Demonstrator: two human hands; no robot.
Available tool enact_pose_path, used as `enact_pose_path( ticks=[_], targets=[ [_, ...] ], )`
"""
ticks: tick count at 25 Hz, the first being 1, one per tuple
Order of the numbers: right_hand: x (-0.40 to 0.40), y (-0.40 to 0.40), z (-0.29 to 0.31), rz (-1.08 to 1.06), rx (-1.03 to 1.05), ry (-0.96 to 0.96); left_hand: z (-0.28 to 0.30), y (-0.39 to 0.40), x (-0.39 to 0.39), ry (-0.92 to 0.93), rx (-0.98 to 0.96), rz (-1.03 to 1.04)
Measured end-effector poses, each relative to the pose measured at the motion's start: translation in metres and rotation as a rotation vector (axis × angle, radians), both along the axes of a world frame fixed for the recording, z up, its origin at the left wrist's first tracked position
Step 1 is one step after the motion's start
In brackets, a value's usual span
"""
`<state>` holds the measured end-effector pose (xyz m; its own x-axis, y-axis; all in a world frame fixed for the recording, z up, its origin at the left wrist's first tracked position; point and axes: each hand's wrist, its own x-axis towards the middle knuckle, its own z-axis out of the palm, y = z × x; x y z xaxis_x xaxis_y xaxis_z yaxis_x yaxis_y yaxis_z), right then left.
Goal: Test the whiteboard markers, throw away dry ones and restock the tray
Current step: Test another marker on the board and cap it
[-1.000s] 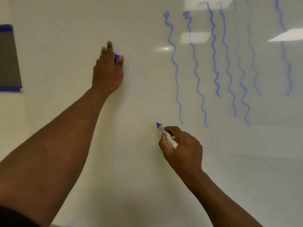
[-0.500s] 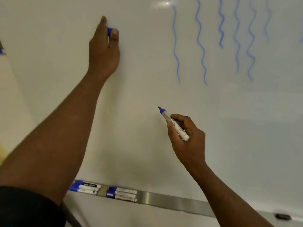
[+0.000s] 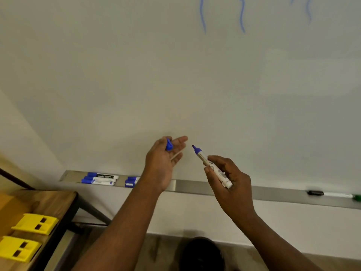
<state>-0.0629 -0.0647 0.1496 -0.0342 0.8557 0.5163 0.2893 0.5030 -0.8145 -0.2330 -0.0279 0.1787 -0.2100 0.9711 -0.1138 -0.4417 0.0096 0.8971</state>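
Observation:
My right hand (image 3: 232, 190) grips an uncapped white marker (image 3: 213, 169) with a blue tip, held off the whiteboard (image 3: 117, 85) and pointing up-left. My left hand (image 3: 164, 161) hovers just left of the tip, palm turned toward it. Its thumb holds the blue cap (image 3: 169, 145) against the fingers. Below both hands runs the metal tray (image 3: 195, 187). Several blue-capped markers (image 3: 100, 178) lie at its left end, and two more (image 3: 131, 181) sit partly behind my left wrist. Blue wavy test lines (image 3: 242, 16) show at the top of the board.
A black marker (image 3: 315, 192) and a green-ended one (image 3: 356, 196) lie at the tray's right end. A wooden table (image 3: 50, 200) at lower left carries two yellow blocks (image 3: 36, 224). A dark round object (image 3: 201, 253) sits on the floor below my arms.
My left hand left the board and dropped down beside the marker tip, cap still in it. The right hand lowered the marker slightly. The view tilted down, revealing the tray and table.

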Motion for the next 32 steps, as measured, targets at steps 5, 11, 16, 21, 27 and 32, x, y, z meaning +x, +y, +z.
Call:
enact_pose_path(
  ticks=[5, 11, 16, 21, 27, 32],
  targets=[
    [0.013, -0.024, -0.032, 0.003, -0.061, -0.145, -0.042, -0.027, 0.027, -0.186, -0.170, -0.136],
    [0.017, -0.037, -0.053, 0.029, -0.094, -0.204, -0.068, -0.041, 0.045, -0.355, -0.226, -0.116],
    [0.020, -0.039, -0.063, 0.028, -0.124, -0.211, -0.075, -0.045, 0.048, -0.305, -0.227, -0.119],
    [0.023, -0.041, -0.067, 0.031, -0.158, -0.239, -0.078, -0.047, 0.048, -0.162, -0.207, -0.105],
    [0.023, -0.043, -0.065, 0.029, -0.147, -0.260, -0.082, -0.056, 0.052, -0.069, -0.213, -0.143],
    [0.019, -0.051, -0.073, 0.064, -0.166, -0.235, -0.090, -0.061, 0.056, -0.092, -0.252, -0.083]
  ],
)
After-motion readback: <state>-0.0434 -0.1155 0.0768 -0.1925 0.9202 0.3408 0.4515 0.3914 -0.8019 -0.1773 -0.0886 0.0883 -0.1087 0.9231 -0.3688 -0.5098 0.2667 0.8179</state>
